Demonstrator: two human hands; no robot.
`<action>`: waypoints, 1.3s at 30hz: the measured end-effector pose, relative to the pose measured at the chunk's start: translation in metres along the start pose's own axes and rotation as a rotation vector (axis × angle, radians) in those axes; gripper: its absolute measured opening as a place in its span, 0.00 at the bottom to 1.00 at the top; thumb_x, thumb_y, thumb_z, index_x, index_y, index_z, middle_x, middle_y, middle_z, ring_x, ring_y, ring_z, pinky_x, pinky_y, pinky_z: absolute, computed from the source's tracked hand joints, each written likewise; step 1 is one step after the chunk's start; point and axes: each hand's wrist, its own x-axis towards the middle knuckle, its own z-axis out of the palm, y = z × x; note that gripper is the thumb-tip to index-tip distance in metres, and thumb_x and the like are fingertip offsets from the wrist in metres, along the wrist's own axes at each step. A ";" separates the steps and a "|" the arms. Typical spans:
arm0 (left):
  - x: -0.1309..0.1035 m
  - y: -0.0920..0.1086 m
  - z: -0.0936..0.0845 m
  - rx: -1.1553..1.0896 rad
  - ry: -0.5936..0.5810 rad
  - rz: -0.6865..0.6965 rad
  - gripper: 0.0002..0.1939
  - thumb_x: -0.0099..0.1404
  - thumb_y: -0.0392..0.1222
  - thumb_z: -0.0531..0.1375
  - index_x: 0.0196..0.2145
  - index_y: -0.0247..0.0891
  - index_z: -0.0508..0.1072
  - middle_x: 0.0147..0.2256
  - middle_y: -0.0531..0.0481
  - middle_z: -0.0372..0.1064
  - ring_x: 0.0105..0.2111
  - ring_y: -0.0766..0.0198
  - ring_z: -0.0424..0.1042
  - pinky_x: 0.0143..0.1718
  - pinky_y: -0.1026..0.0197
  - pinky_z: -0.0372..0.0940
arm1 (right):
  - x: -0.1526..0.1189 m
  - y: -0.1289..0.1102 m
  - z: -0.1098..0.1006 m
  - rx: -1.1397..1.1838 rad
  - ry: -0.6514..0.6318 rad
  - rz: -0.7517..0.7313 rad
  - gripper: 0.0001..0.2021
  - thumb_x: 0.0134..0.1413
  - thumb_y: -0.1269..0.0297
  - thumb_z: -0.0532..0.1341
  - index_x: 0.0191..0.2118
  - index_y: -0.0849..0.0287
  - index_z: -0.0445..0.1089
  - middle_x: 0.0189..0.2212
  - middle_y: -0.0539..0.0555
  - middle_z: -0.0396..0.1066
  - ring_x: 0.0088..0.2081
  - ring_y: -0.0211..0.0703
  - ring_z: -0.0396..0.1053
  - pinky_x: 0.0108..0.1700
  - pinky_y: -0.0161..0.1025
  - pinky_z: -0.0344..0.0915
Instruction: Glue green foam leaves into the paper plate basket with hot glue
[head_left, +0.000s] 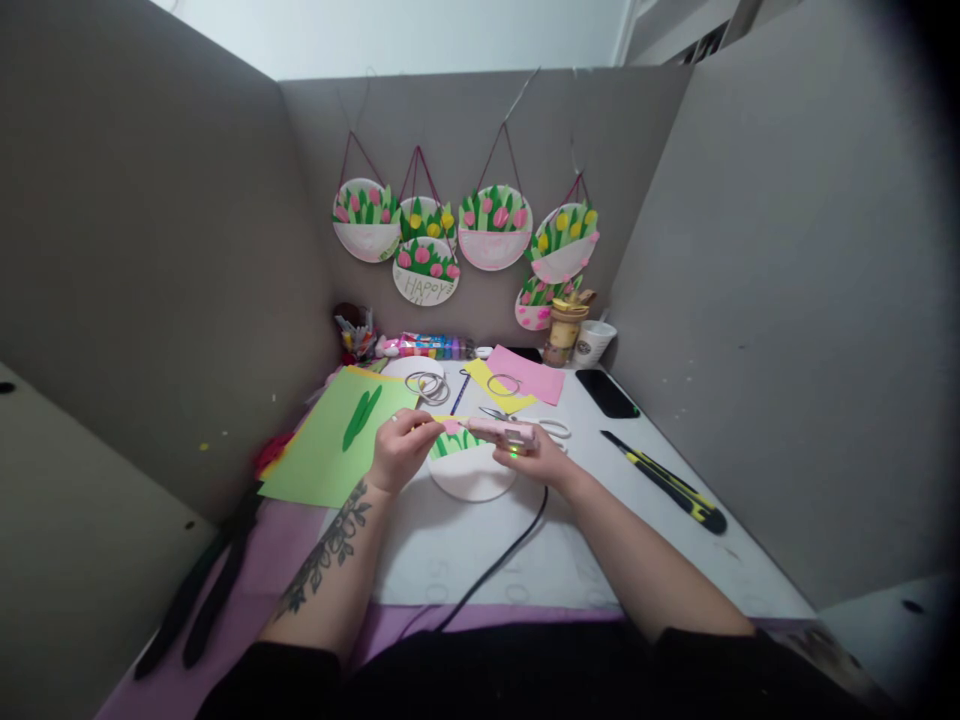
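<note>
My right hand (pixel 534 462) is wrapped round a pink glue gun (pixel 504 432), whose tip points left and whose small light glows green. A black cord (pixel 510 552) runs from it toward the table's front edge. My left hand (pixel 403 446) is closed in a pinch close to the gun's tip; a small yellow piece seems to show at its fingertips, too small to make out. Below both hands lies a white paper plate (pixel 471 478) with green paper leaves (pixel 448 443) and a pink paper flower (pixel 453 427) at its upper part.
Green sheets (pixel 322 470) lie at left, pink (pixel 536 377) and yellow paper (pixel 495 388) behind. White-handled scissors (pixel 551 428), a cutter (pixel 675 488) and a phone (pixel 607 393) are at right. Cups (pixel 594 343) stand at the back, under hanging plate baskets (pixel 495 235).
</note>
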 end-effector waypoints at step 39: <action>-0.003 -0.024 0.017 -0.367 -0.735 -1.115 0.12 0.57 0.42 0.55 0.32 0.35 0.76 0.34 0.46 0.76 0.37 0.57 0.72 0.34 0.61 0.65 | 0.024 0.048 -0.011 0.227 0.450 0.225 0.15 0.42 0.51 0.68 0.25 0.59 0.71 0.15 0.50 0.67 0.19 0.38 0.64 0.24 0.37 0.62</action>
